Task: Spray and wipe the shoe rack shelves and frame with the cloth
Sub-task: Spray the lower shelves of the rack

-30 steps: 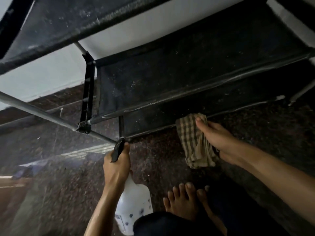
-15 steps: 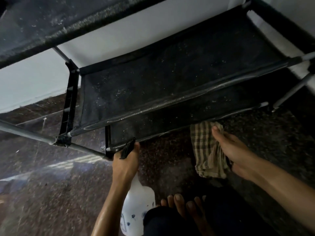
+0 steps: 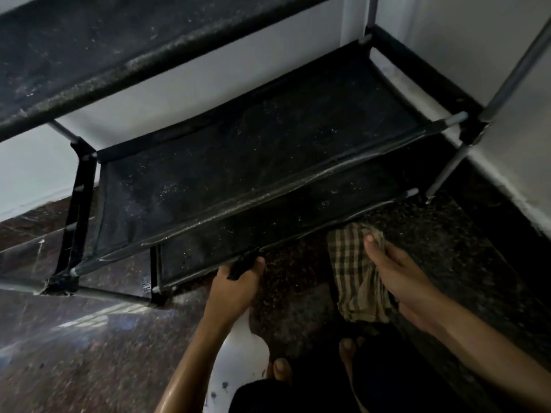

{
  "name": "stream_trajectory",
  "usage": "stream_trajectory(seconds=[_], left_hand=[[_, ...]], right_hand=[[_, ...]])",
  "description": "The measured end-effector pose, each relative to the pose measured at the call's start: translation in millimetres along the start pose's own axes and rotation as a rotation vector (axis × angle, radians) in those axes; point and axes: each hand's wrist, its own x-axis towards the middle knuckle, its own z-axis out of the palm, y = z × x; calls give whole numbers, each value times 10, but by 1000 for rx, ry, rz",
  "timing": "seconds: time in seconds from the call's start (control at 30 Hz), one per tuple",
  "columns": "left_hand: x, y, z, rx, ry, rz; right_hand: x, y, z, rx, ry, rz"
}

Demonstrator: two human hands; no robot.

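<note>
Nearest you, your left hand (image 3: pixel 235 289) is gripping the white spray bottle (image 3: pixel 238 362) by its black trigger head, while your right hand (image 3: pixel 402 281) is pinching the checked cloth (image 3: pixel 353 272) near the floor; just beyond, the shoe rack (image 3: pixel 238 180) is sitting dusty against the wall.

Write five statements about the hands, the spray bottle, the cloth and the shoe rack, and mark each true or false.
1. The left hand grips the white spray bottle at its black trigger head. True.
2. The right hand holds a plain white cloth. False: the checked cloth is brown and dark.
3. The cloth lies spread on the middle shelf. False: it hangs from the right hand in front of the bottom shelf.
4. The shelves are speckled with pale specks. True.
5. Shoes stand on the shelves. False: none are visible there.
</note>
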Motion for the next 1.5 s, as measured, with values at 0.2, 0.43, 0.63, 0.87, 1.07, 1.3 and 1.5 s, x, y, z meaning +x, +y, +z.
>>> stream_trajectory(seconds=[0.2,0.43,0.63,0.87,1.07,1.3,1.5], left_hand=[[98,223,283,43,-100,-8],[142,494,552,91,-112,35],[119,782,761,60,-137,60],[210,1081,1006,134,-250,16],[201,1148,1183,107,-336,31],[156,1191,1305,125,-208,118],[41,1052,1127,122,-404,280]], right_hand=[[-26,-15,-110,88,27,5],[-104,10,-318,184,88,75],[-169,39,-474,313,128,84],[-211,83,-636,414,144,91],[-228,73,-613,443,145,63],[-264,79,-591,452,173,42],[-304,-26,-612,489,156,-10]])
